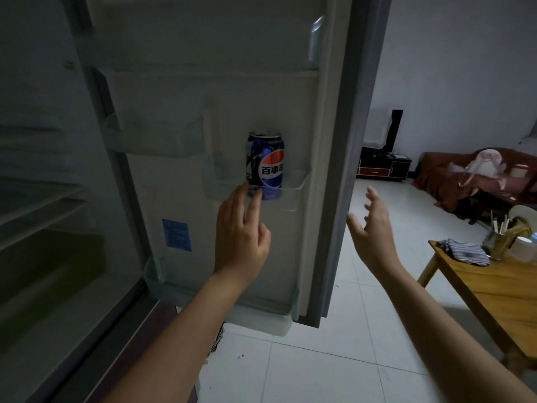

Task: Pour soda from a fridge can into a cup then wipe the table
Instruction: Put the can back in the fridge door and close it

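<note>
You are reaching your left hand (239, 234) toward the can (266, 164), which is standing upright in a clear shelf (296, 190) of the open fridge door (334, 141); your fingers are straight, just below the can, holding nothing; your right hand (373, 225) is hanging in the air beside the door edge, fingers spread, holding nothing; a cloth (465, 253) is lying on the wooden table (499, 286).
</note>
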The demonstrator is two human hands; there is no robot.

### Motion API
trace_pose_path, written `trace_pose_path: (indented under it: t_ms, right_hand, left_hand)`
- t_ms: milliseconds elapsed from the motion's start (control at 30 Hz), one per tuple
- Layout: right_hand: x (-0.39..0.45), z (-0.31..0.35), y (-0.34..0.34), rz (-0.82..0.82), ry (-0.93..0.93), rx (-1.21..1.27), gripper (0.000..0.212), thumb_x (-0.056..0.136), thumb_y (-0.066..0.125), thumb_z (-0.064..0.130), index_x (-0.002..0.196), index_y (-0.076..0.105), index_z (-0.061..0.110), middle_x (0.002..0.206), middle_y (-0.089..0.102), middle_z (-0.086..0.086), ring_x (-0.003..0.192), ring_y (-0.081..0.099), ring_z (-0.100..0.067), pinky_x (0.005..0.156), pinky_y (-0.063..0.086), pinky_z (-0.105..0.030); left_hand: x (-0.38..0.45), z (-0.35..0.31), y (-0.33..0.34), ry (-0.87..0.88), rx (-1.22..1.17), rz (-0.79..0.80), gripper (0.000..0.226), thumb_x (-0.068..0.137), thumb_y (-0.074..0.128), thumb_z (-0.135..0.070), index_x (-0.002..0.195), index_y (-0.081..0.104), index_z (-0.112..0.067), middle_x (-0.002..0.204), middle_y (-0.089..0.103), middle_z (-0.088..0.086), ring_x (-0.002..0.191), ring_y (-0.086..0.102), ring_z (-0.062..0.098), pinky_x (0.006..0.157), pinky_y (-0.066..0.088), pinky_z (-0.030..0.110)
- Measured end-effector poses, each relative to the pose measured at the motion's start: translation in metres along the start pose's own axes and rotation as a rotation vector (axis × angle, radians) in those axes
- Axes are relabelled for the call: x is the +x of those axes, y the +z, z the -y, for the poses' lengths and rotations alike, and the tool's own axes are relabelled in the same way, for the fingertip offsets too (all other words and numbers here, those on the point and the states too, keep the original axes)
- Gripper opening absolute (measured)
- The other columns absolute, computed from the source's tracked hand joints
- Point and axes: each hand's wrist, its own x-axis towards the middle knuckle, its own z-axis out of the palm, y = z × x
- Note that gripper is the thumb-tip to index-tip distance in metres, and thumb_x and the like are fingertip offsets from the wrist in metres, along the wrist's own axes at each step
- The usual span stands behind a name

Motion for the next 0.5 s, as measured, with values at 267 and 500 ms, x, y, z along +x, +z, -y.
trace_pose_path:
  t_ms: [267, 500]
  right_hand:
    - [0.004, -0.008, 0.016, 0.321, 0.175, 0.192, 0.08, 0.093, 0.053, 0.018, 0.148, -0.005, 0.018, 0.158, 0.003, -0.006, 0.144, 0.011, -0.024, 0.116, 0.02, -0.044]
    - [-0.006, 0.004, 0.027, 0.354, 0.179, 0.242, 0.084, 0.092, 0.053, 0.016, 0.147, -0.01, 0.019, 0.157, -0.01, -0.001, 0.145, 0.0, -0.019, 0.117, 0.012, -0.036]
  left_hand:
    - [0.0, -0.004, -0.004, -0.036, 0.03, 0.014, 0.054, 0.081, 0.04, -0.017, 0.132, 0.04, -0.002, 0.137, 0.046, 0.023, 0.125, 0.032, 0.026, 0.103, 0.032, 0.043]
    - [-0.004, -0.007, -0.01, -0.062, 0.037, 0.059, 0.056, 0.08, 0.037, -0.02, 0.134, 0.041, -0.002, 0.139, 0.044, 0.022, 0.126, 0.03, 0.025, 0.102, 0.037, 0.048]
